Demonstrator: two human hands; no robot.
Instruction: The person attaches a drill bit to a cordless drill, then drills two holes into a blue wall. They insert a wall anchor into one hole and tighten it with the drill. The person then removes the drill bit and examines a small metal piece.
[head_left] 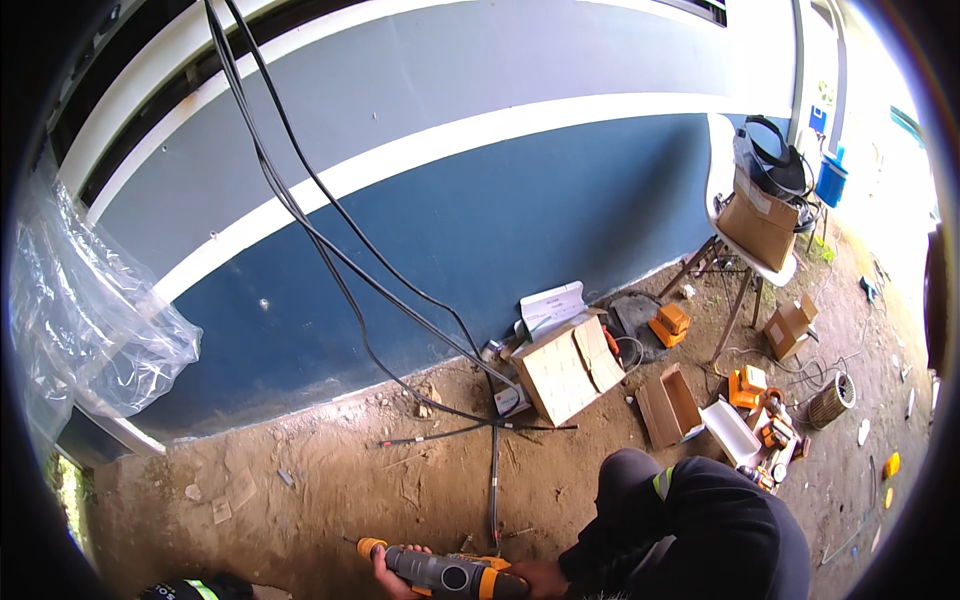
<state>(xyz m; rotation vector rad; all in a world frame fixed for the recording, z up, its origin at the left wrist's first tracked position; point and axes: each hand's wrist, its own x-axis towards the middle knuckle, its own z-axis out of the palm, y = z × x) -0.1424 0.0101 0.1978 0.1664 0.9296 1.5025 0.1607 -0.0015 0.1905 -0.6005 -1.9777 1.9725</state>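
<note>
- The grey and orange power drill with a black body (445, 573) is low down, near the bottom edge of the dirt ground, lying sideways with its orange tip pointing left.
- It seems to be held flat in both hands so it stays steady, as it looks heavy.
- The left hand (388, 572) is wrapped around the front part of the drill, fingers curled closed on it.
- The right hand (537, 577) is at the back end by the orange handle. It looks closed on the handle, but the bottom edge cuts part of it off.
- The right arm wears a black sleeve with a yellow-green stripe (690, 520).
- Just past the drill, thin black cables (330, 250) hang down the blue and grey wall (480, 210) and trail across the brown dirt ground (330, 470).
- Near the foot of the wall lies a flat, opened brown cardboard box (565, 372).
- Farther right, small orange tools (748, 385) sit on the ground.
- At the left edge hangs a clear plastic sheet (90, 310).
</note>
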